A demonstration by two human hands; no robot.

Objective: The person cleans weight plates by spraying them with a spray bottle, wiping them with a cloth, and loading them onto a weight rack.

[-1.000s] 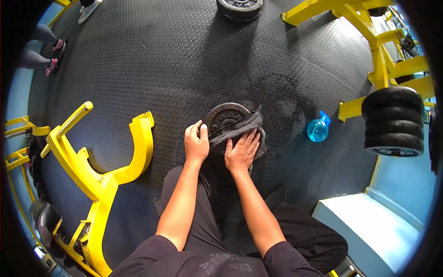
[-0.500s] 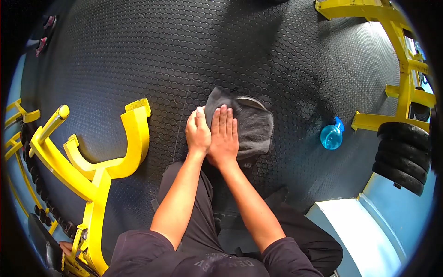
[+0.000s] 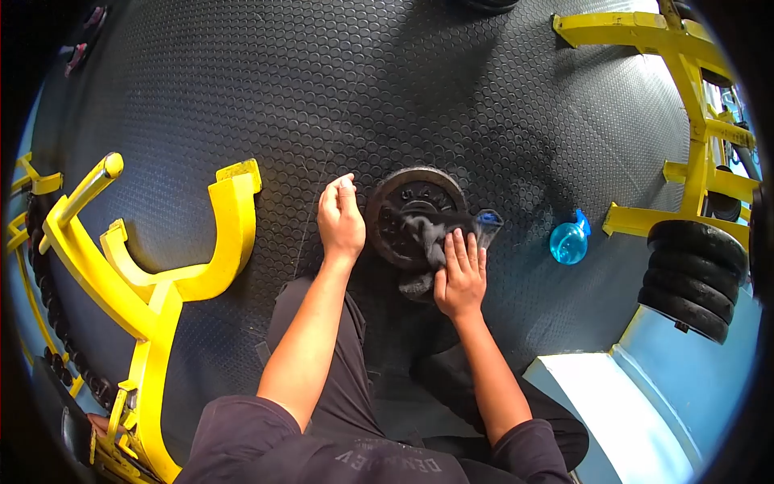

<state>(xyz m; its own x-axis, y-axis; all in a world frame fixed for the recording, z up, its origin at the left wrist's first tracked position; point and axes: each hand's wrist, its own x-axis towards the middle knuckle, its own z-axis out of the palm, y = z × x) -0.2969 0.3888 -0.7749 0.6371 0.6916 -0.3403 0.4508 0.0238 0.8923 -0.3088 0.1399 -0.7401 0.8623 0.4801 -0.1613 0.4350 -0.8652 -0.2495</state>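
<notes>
A round dark weight plate with raised letters lies flat on the black studded floor. Across its lower right part is a bunched dark grey cloth. My right hand rests palm down on the cloth's right side, fingers stretched out over it and the thumb to the left. A blue patch shows just beyond those fingertips. Left of the plate, my left hand is held edge-on with its fingers extended and nothing visible in it. Below the plate's rim lies a dark bunched fold.
A blue spray bottle stands to the right. Yellow steel frames flank me, one at left and one at right. Stacked black weight plates hang from the right frame. A white block sits at lower right.
My right hand has moved right and down, and the cloth, spread over the plate before, is bunched up, uncovering much of the plate. My left hand is now apart from the right one.
</notes>
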